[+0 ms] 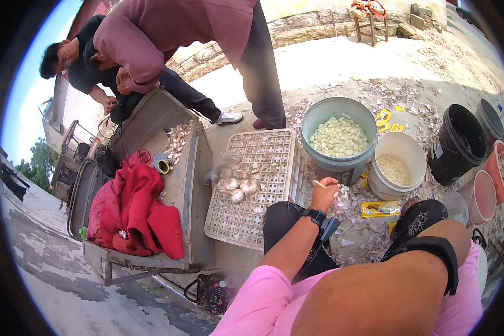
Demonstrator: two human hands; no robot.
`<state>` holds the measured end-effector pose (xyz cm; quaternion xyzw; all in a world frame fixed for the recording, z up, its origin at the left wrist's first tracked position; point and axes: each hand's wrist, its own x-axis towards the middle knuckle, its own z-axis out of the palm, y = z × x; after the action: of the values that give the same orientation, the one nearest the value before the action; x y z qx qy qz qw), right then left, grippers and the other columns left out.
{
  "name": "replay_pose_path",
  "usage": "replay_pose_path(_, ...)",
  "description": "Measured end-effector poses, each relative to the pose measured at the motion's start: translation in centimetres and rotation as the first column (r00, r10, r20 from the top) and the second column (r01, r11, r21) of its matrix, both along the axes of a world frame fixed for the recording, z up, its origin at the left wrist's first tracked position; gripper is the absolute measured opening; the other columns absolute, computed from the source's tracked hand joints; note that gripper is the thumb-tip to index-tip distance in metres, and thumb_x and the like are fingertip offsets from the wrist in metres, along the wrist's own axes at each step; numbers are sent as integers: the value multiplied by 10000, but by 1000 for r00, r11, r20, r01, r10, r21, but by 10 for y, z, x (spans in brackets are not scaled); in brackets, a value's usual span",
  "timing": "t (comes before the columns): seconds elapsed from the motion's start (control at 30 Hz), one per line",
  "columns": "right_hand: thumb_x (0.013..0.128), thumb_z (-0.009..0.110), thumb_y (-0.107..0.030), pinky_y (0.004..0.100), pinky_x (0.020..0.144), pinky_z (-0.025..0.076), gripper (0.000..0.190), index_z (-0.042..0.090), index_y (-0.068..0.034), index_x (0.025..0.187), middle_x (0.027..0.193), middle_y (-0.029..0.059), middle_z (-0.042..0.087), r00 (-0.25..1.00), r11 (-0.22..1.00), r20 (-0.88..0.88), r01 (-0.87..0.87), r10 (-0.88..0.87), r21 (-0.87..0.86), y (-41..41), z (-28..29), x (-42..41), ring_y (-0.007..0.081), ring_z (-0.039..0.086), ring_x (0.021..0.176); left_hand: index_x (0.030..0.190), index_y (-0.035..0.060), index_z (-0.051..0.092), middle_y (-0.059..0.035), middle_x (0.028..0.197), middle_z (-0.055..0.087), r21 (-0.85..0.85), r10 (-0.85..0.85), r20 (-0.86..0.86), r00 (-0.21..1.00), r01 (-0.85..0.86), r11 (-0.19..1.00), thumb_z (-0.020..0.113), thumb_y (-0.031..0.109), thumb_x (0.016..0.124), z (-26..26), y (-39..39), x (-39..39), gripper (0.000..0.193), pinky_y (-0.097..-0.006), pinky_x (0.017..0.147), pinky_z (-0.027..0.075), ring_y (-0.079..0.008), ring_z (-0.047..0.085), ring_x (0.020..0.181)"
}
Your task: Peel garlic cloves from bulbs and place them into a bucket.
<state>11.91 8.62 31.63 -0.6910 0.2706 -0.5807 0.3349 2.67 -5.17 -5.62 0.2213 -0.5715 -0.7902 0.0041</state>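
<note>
My left hand (326, 194), with a black band and device at its wrist, holds a thin pale-yellow object (319, 183), too small to name. Whitish garlic skin (341, 194) shows beside the fingers. The hand is just below a blue-green bucket (339, 158) of peeled garlic cloves (339, 136). Right of that stands a white bucket (399, 191) with more peeled cloves. Left of my hand, several garlic bulbs (237, 189) lie on an upturned white plastic crate (273, 214). My right arm (374, 290) is bent close to the camera; its hand is out of view.
A metal cart (199, 189) at left carries a red cloth (151, 210), a glove (160, 163) and loose cloves (178, 140). Two people lean over its far end. Black (455, 145) and pink (483, 197) buckets stand right. Garlic skins and yellow packets (380, 209) litter the ground.
</note>
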Motion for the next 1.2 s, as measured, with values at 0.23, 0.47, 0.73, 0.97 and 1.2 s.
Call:
replay_pose_path(0.23, 802, 514, -188, 313, 501, 338, 166, 533, -63, 694, 610, 43, 499, 916, 962, -294, 258, -273, -89, 2, -20, -6, 205, 494, 557, 896, 52, 520, -30, 758, 552, -33, -51, 22, 998, 51, 998, 557, 21, 753, 4, 0, -6, 150, -195, 443, 387, -79, 513, 570)
replay_pose_path(0.47, 850, 526, -142, 266, 596, 441, 182, 575, 33, 837, 732, 89, 587, 932, 958, 291, -259, 214, 126, -9, -36, -18, 174, 566, 690, 858, 68, 541, 6, 733, 538, 9, -71, 29, 997, 71, 997, 569, 26, 723, 6, 8, -10, 144, -199, 444, 362, -52, 471, 556)
replay_pose_path(0.73, 812, 602, -161, 268, 603, 437, 234, 568, 50, 909, 806, 112, 591, 831, 914, 383, -389, 402, -116, -19, -53, -16, 180, 558, 721, 895, 68, 516, -18, 746, 544, -55, -66, 26, 997, 68, 996, 575, 49, 747, 2, 8, -8, 160, -191, 433, 367, -68, 496, 576)
replay_pose_path(0.97, 784, 639, -223, 294, 671, 446, 366, 531, 54, 996, 875, 133, 584, 708, 870, 521, -296, 477, -394, -22, -64, 1, 219, 560, 786, 855, 73, 544, 5, 716, 537, -46, -60, 38, 997, 62, 997, 593, 50, 728, -1, 7, -12, 138, -211, 443, 371, -66, 481, 565)
replay_pose_path(1.2, 787, 626, -316, 256, 569, 429, 426, 505, 45, 977, 770, 80, 564, 860, 921, 330, -355, 390, -164, -5, -65, -36, 181, 548, 683, 889, 64, 525, -10, 745, 542, -46, -107, 65, 992, 110, 993, 571, 34, 739, 6, 9, -12, 160, -190, 472, 389, -67, 504, 585)
